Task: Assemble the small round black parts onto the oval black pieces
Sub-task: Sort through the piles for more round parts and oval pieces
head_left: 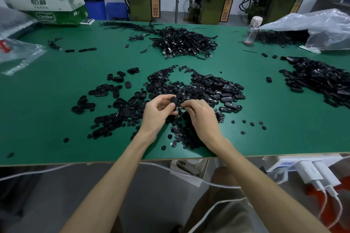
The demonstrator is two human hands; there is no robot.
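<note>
Near the table edge (pixel 56 158), left hand (pixel 157 112) pinches 1 oval piece (pixel 173 101); right hand (pixel 200 114) curled, grip unclear.

1. The worktop (pixel 56 91) is a smooth, matt green sheet.
2. The oval black pieces (pixel 225 92) right of the fingers (pixel 161 100) look like plastic, some glossy.
3. The small round black parts (pixel 170 85) beyond the fingers look matt.
4. Far right, a clear plastic bag (pixel 322 28) is crinkled and shiny.

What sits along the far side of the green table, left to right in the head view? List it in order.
green-and-white carton → pile of black cables → clear bottle with a pale cap → crumpled clear plastic bag
</note>
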